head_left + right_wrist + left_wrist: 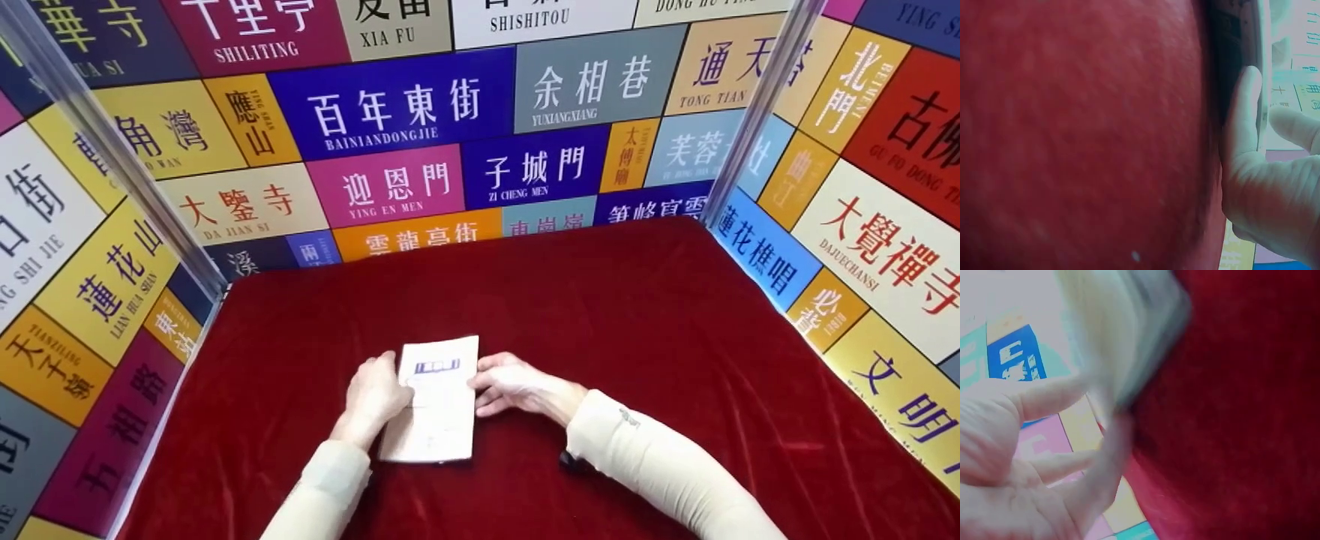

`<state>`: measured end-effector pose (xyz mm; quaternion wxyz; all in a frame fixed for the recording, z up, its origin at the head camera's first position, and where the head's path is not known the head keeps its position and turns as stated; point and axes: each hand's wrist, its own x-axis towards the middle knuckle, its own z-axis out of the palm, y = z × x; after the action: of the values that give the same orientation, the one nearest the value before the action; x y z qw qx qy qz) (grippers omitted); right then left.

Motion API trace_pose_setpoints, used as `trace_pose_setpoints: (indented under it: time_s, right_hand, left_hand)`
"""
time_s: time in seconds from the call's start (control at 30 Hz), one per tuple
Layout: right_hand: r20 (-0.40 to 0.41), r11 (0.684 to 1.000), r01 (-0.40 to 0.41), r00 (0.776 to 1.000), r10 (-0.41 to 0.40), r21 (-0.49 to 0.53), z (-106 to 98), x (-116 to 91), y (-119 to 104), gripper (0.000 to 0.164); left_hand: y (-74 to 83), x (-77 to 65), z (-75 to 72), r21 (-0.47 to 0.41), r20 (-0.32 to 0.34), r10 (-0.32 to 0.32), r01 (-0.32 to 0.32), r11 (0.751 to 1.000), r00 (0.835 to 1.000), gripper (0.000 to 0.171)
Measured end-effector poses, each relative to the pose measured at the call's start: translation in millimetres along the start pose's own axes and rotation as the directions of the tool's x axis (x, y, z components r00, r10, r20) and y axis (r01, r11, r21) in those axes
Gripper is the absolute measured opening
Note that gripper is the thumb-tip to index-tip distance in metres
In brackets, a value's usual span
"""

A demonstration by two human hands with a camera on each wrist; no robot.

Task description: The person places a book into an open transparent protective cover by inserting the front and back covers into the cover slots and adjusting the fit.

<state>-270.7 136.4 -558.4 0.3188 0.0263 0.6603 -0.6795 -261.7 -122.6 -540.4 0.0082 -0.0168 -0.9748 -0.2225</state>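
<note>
A book with a pale page or cover facing up, printed with a blue title and faint small text, is held in front of me above the red cloth. My left hand grips its left edge, the thumb lying over the face. On the right edge, my right hand pinches the book between thumb and fingers. Blurred page edges of the book show beside the left thumb and fingers in the left wrist view. From the right wrist, the book appears edge-on, with its dark underside partly visible.
Dark red velvet cloth covers the table. Behind and at both sides stand walls of coloured sign panels, with clear upright corner strips. A small black object shows under the right wrist.
</note>
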Motion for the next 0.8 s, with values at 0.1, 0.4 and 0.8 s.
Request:
trace_pose_setpoints:
  time_s: [0.1,0.4,0.8]
  right_hand:
    - [-0.007,1.000,0.000,1.000,0.000,-0.014,3.6,1.9,2.9,0.020]
    - [-0.065,0.998,0.000,0.998,-0.004,-0.066,6.2,14.0,-0.8,0.015]
    - [-0.130,0.994,0.008,0.991,-0.023,-0.112,2.6,23.2,-5.1,0.014]
  left_hand:
    - [11.3,-7.2,4.3,0.113,-0.019,0.038,-0.036,0.993,0.999,0.055]
    - [52.3,-43.1,21.1,0.212,0.040,0.114,-0.120,0.970,0.993,0.061]
    - [83.4,-70.1,46.5,0.672,-0.163,0.440,-0.227,0.705,0.883,0.099]
